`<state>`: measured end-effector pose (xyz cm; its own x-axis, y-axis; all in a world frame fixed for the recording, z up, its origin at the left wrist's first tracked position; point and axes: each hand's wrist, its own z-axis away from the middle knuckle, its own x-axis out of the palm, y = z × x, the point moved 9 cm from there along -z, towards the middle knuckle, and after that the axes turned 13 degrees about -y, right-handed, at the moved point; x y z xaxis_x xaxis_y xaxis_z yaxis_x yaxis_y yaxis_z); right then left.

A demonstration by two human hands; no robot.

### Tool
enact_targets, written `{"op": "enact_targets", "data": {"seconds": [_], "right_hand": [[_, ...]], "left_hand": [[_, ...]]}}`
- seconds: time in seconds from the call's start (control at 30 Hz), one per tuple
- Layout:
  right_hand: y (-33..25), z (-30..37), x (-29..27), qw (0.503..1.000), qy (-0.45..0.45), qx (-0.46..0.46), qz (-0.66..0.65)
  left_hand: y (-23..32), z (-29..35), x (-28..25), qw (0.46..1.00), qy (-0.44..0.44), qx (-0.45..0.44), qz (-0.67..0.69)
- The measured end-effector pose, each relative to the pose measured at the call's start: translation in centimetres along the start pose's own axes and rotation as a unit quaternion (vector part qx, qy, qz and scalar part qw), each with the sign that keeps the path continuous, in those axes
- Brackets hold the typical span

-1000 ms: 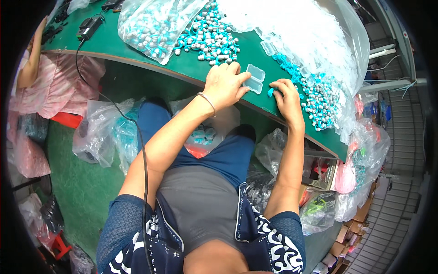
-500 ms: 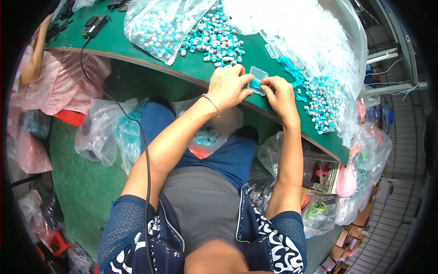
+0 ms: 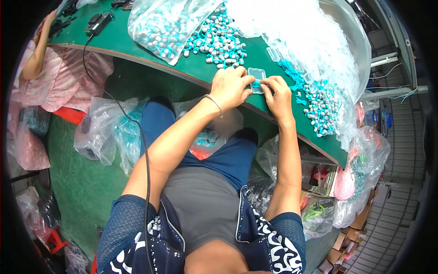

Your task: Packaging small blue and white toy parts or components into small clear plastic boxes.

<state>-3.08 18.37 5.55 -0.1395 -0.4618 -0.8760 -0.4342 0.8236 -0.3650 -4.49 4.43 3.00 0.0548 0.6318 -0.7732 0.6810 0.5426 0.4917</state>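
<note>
At the front edge of the green table, my left hand [image 3: 229, 87] grips the left side of a small clear plastic box [image 3: 257, 73] between thumb and fingers. The box's lid stands open on the far side. Inside its near half lies a teal cord-like piece [image 3: 257, 84]. My right hand [image 3: 278, 93] has thumb and forefinger at the box's right side, touching the teal piece; the fingertips partly cover it. Just right of that hand is a pile of teal cords [image 3: 292, 73]. Beyond my left hand are loose teal pieces with grey-and-white barrel-shaped ends [image 3: 221, 39].
A clear bag of the same pieces [image 3: 166, 29] lies at the far left-middle. Many clear boxes [image 3: 301, 34] spill from a large bag at the far right, beside more barrel-ended pieces [image 3: 321, 112]. A black cable [image 3: 130, 118] hangs down past my left arm. Another person's arm [image 3: 40, 48] is at far left.
Both hands stay at the box with only small finger shifts. The teal piece in it looks more bunched. The whole view has shifted slightly.
</note>
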Motion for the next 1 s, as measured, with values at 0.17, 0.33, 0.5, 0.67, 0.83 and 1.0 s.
{"op": "enact_targets", "data": {"seconds": [0.17, 0.33, 0.5, 0.67, 0.83, 1.0], "right_hand": [[0.7, 1.7, -3.2, 0.996, 0.089, 0.018, -0.023], [7.9, 6.1, -7.5, 0.976, 0.170, 0.137, -0.014], [13.1, 8.6, -8.7, 0.955, 0.107, 0.251, 0.113], [12.2, 6.8, -7.1, 0.924, 0.011, 0.295, 0.242], [11.8, 5.7, -6.4, 0.928, -0.001, 0.287, 0.236], [8.9, 5.5, -4.7, 0.947, 0.000, 0.197, 0.253]], "left_hand": [[-0.2, 0.3, -0.5, 0.999, 0.005, -0.003, 0.035], [-0.8, 0.5, -0.6, 0.997, 0.029, 0.014, 0.069], [-0.9, 0.2, -0.7, 0.993, -0.006, 0.027, 0.114], [-0.9, 0.4, -1.2, 0.993, -0.002, 0.013, 0.114], [-0.6, 0.9, -1.6, 0.997, 0.038, -0.027, 0.061], [-0.8, 1.2, -1.6, 0.998, 0.038, -0.041, 0.029]]}}
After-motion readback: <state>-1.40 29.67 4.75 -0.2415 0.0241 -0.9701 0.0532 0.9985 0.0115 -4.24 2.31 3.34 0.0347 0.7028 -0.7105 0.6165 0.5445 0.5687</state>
